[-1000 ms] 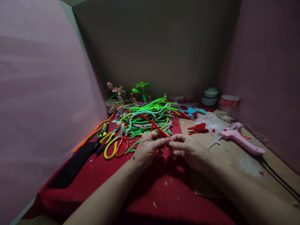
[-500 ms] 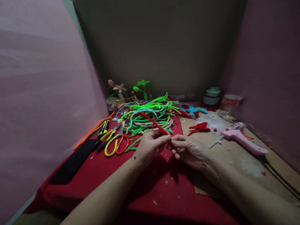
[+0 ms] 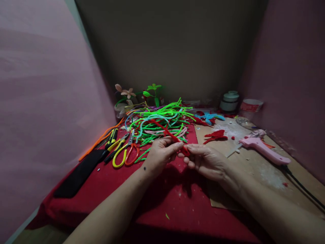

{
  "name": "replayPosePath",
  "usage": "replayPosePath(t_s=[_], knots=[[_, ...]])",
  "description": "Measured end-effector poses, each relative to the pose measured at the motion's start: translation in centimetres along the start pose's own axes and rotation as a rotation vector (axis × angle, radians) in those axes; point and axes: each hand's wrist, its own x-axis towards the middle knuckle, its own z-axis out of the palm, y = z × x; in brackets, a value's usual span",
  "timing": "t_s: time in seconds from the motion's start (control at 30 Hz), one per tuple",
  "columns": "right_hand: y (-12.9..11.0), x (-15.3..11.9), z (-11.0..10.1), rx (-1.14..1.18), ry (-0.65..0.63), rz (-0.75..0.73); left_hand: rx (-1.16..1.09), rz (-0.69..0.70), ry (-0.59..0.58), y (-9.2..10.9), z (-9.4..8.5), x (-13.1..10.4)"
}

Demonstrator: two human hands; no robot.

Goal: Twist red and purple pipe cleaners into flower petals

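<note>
A red pipe cleaner (image 3: pixel 174 137) runs slantwise between my hands, its far end reaching up over the pile of green pipe cleaners (image 3: pixel 165 117). My left hand (image 3: pixel 165 151) pinches it between thumb and fingers. At its near end, which looks bent into a small loop, my right hand (image 3: pixel 203 158) has thumb and fingertips closed on it. Part of the loop is hidden by the fingers. To the right of my hands, folded red pipe-cleaner pieces (image 3: pixel 215 136) lie on a brown board (image 3: pixel 243 176).
Scissors (image 3: pixel 125 156), pliers (image 3: pixel 118 145) and a black strap-like item (image 3: pixel 80 174) lie at left on the red cloth (image 3: pixel 106 206). A pink glue gun (image 3: pixel 264 151) with a cord rests at right. Behind stand pipe-cleaner flowers (image 3: pixel 153 93), a lidded jar (image 3: pixel 230 101) and a tub (image 3: pixel 251 105).
The near end of the red pipe cleaner now shows more clearly as a bent loop, and my right fingers have shifted slightly on it. The view has moved a little.
</note>
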Motion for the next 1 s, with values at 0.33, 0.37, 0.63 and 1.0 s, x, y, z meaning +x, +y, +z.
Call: replayPosePath(t_s=[0.33,0.37,0.63,1.0], knots=[[0.4,0.1,0.1,0.027,0.076,0.004,0.005,0.001,-0.003,-0.5,-0.1,0.1],[0.4,0.1,0.1,0.016,0.084,-0.006,0.018,0.0,0.0,-0.4,-0.1,0.0],[0.6,-0.2,0.4,-0.194,0.135,-0.096,0.094,0.026,0.023,0.5,0.2,-0.3],[0.3,-0.3,1.1,-0.49,0.185,-0.228,0.103,0.095,0.035,0.5,-0.1,-0.3]])
